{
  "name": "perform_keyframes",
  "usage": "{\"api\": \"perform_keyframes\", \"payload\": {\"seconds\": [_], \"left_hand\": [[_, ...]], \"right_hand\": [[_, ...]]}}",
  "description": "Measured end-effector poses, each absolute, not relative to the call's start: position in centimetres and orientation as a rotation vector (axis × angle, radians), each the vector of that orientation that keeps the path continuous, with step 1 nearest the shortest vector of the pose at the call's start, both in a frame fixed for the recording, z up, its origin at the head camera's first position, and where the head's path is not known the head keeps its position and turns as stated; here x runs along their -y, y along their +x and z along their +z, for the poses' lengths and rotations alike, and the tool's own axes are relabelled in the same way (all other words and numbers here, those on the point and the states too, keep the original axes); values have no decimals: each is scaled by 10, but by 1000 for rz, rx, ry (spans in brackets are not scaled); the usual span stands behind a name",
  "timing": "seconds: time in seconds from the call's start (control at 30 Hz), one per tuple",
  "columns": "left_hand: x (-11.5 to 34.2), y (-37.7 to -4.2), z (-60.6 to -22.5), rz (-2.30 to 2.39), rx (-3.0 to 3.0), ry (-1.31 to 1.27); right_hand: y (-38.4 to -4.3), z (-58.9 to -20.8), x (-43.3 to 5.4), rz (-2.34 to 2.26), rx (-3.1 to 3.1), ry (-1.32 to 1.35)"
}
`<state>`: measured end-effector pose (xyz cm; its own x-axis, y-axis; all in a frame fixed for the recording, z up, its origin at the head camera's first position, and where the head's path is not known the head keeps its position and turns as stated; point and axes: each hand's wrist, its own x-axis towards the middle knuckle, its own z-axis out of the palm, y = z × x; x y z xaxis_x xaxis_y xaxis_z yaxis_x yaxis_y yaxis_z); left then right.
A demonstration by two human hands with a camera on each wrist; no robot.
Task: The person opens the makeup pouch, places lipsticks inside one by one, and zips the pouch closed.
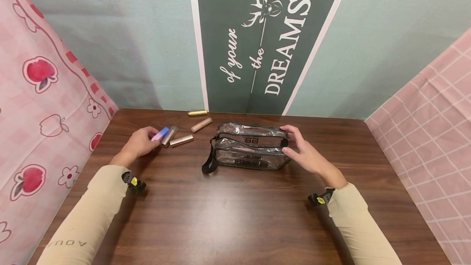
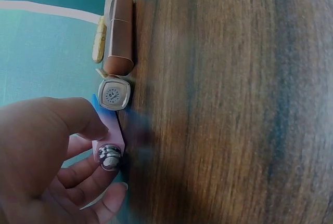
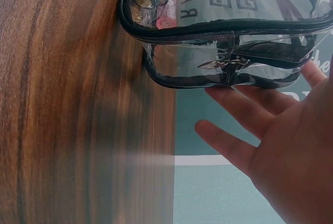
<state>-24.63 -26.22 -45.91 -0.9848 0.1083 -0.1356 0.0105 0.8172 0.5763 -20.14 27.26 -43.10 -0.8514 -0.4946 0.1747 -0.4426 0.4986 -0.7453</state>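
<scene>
My left hand (image 1: 140,144) pinches a pink-and-blue lipstick tube (image 1: 160,134) between thumb and fingers at the table's left. In the left wrist view the silver end of that lipstick tube (image 2: 109,156) points toward the camera. Right beside it lies a brownish metallic lipstick (image 1: 169,136), whose square end carries a round label. At the right end of a transparent cosmetic bag (image 1: 254,146) with black trim is my right hand (image 1: 303,150). Its fingers are spread and nearly straight, with fingertips touching the bag. Through the clear plastic several small cosmetics (image 3: 167,11) show inside.
Further lipsticks lie between the left hand and the bag: a pale silver-pink one (image 1: 181,140), a rose-gold one (image 1: 201,124) and a gold one (image 1: 197,113) near the back edge. A black strap (image 1: 209,165) hangs off the bag's left end. Fabric curtains (image 1: 154,52) border the wooden table (image 1: 220,216).
</scene>
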Motion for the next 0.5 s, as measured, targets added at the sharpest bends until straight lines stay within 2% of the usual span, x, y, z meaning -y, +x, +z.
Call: {"api": "perform_keyframes", "payload": {"seconds": [0.5], "left_hand": [[265,-245,-463,879,-2868,131]], "right_hand": [[-200,-430,-272,-1283,-2676,-814]]}}
